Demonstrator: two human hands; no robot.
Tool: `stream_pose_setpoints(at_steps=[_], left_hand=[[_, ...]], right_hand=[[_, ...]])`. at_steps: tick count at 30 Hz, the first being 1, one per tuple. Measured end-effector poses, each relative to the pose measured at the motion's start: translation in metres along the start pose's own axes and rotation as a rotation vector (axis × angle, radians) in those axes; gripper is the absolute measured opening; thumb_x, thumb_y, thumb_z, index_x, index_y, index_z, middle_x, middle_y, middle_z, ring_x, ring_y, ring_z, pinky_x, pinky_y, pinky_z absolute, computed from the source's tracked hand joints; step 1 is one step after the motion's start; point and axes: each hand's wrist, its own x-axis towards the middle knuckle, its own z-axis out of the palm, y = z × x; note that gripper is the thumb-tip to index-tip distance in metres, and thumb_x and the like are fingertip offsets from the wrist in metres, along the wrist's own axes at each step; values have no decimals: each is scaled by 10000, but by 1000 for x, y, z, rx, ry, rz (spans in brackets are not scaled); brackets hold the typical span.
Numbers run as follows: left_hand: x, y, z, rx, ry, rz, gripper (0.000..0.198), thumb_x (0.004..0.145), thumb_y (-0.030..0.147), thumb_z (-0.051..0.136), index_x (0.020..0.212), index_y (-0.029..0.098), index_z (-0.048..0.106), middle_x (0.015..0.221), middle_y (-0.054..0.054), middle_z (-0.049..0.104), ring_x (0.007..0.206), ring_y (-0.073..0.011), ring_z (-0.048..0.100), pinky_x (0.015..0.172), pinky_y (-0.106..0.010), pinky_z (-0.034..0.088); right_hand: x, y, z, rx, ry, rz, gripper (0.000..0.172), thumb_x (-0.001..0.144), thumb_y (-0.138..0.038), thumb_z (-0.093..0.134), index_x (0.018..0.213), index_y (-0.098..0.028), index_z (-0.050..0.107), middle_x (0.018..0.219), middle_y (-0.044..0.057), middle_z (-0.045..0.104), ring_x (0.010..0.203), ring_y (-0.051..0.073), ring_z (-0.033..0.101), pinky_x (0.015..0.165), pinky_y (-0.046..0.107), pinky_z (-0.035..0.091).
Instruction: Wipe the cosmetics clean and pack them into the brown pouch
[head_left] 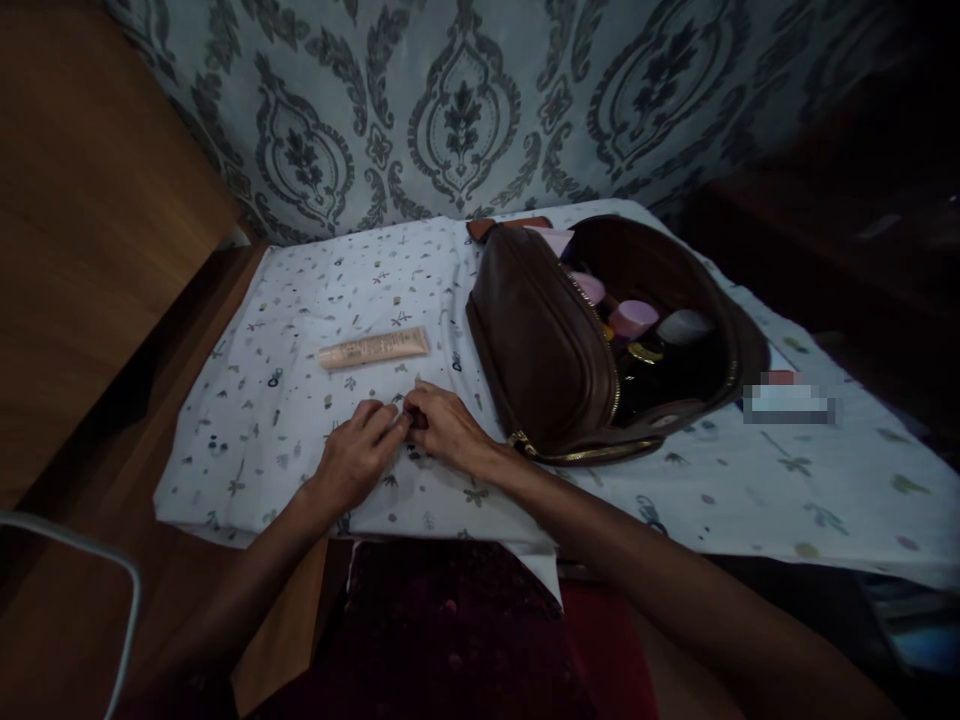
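Note:
My left hand (361, 452) and my right hand (450, 428) meet at the fingertips, low over the cloth. Both are closed, with fingers curled together around something small that they mostly hide. Just beyond them lies a peach-coloured squeeze tube (373, 347) with small print, flat on its side and touched by neither hand. To the right of my right hand stands a brown leather toiletry bag (544, 330), unzipped wide. Inside it show a pink cap (634, 318), a pale grey-white container (684, 327) and a gold-coloured curved piece (645, 352).
A white printed cloth (240, 430) covers the table. Patterned wallpaper (465, 110) rises behind it. Wooden furniture (97, 220) stands at the left, and a white cable (133, 600) loops at lower left. A blurred-out item (789, 402) lies right of the bag.

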Motion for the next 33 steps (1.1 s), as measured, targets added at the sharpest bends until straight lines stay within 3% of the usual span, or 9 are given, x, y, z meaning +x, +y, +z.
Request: stream_pose_setpoints(at_steps=[6,15,23,27,33], left_hand=[[-10,-6,-1,37,-61,-35,310,918,28,479,1143,158,648,1003,-92,685,954,-222,598,660,-290,536],[-28,-19,-12,80,-203,-286,357,892,12,485,1143,189,666,1048,-99,669,974,-240,564,579,-286,493],[-37,-19,-7,38,-157,-375,351,896,3,496,1133,197,666,1031,-84,677,944,-227,562,650,-288,498],[-39,-20,-7,21,-134,-386,356,888,-7,497,1131,189,668,1022,-80,678,937,-222,563,691,-296,514],[-42,-16,-6,25,-147,-416,377,894,1,474,1156,201,657,1029,-78,675,954,-220,568,725,-311,535]], right_hand=[[0,-2,0,42,-2,14,172,772,-32,678,767,-175,583,756,-31,463,695,127,480,659,238,367],[-1,-2,0,42,-17,12,193,758,-36,733,769,-172,596,775,-35,475,669,110,472,640,227,360],[-3,-1,-2,15,-26,-14,133,822,-88,703,910,-184,676,821,-2,582,718,137,538,687,252,408],[-3,-2,-3,174,-56,58,206,820,-152,733,1015,-210,704,760,-24,655,685,135,591,669,246,427],[-2,0,3,355,-3,159,228,772,-138,739,993,-182,706,741,-20,688,652,127,623,645,246,473]])
